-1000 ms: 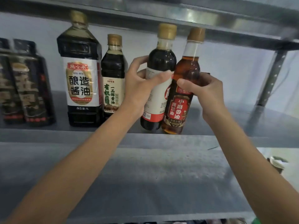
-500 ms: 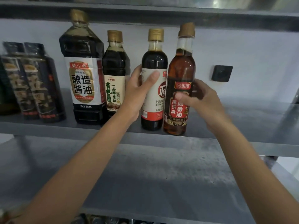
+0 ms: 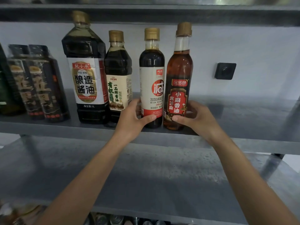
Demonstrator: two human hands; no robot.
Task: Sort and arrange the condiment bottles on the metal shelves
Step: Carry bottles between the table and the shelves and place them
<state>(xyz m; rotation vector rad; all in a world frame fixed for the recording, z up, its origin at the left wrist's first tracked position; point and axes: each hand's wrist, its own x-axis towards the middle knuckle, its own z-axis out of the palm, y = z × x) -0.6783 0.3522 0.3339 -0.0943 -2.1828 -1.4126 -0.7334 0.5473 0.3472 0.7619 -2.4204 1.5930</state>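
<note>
Single head-worn wide-angle view, aimed forward and slightly up at the middle metal shelf [image 3: 243, 138] from close range. The bottle row is framed near eye level, against the back wall [image 3: 243, 46]. The underside of the upper shelf [image 3: 146, 13] is seen; straight edges are bowed by lens distortion.

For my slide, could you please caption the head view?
Left hand grips white-labelled dark soy sauce bottle, right hand amber sesame oil bottle, upright on grey metal shelf.

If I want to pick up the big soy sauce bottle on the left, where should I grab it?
Probably the big soy sauce bottle is best taken from the front, both hands around its wide labelled body. It stands upright, the organic soy sauce bottle crowds its right side, and its neck looks too thin for such a heavy bottle.
</note>
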